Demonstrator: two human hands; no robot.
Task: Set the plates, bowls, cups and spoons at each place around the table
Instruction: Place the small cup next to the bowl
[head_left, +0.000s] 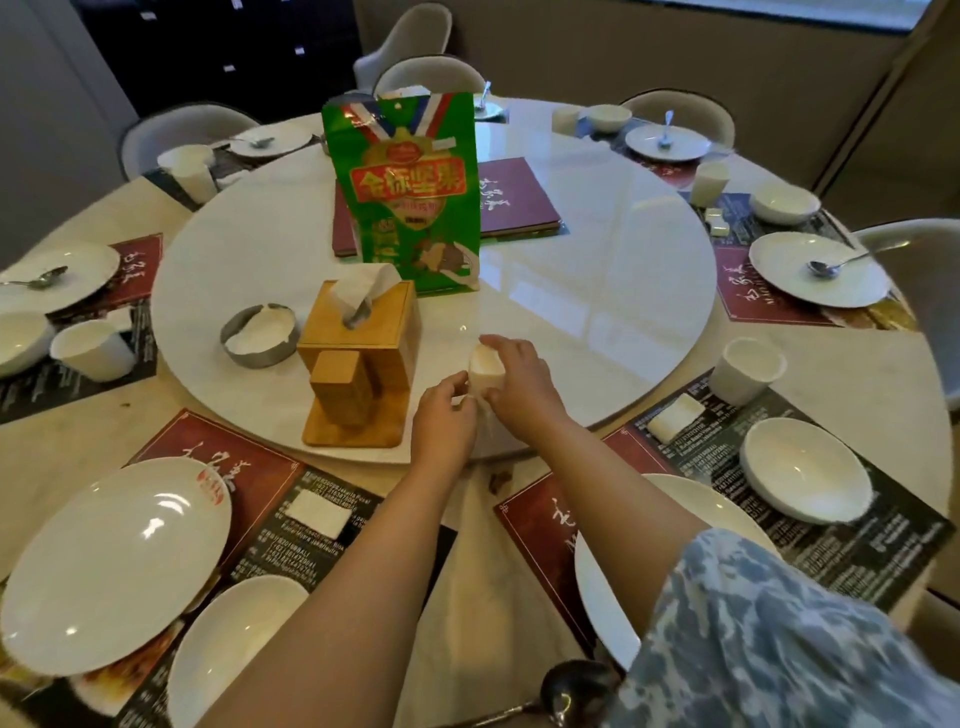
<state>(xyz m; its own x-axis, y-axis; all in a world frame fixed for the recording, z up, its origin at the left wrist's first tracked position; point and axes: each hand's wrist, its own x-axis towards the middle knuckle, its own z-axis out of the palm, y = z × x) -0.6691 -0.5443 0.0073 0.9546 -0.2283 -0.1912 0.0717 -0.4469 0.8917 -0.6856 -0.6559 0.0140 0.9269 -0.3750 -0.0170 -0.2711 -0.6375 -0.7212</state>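
Note:
Both my hands meet on a small white cup (485, 370) at the near edge of the round turntable (597, 291). My right hand (519, 379) grips the cup from the right and over its top. My left hand (444, 418) pinches its lower left side. At the near left place lie a large white plate (111, 566) and a bowl (228, 649). The near right place has a plate (602, 597) partly hidden by my right arm, a bowl (805, 475), a cup (748, 370) and a spoon (571, 691) at the bottom edge.
On the turntable stand a green snack bag (410, 192), a wooden tissue box (363, 353), a metal dish (260, 335) and maroon menus (514, 200). Places further round hold plates with spoons, bowls and cups. Grey chairs (431, 73) ring the table.

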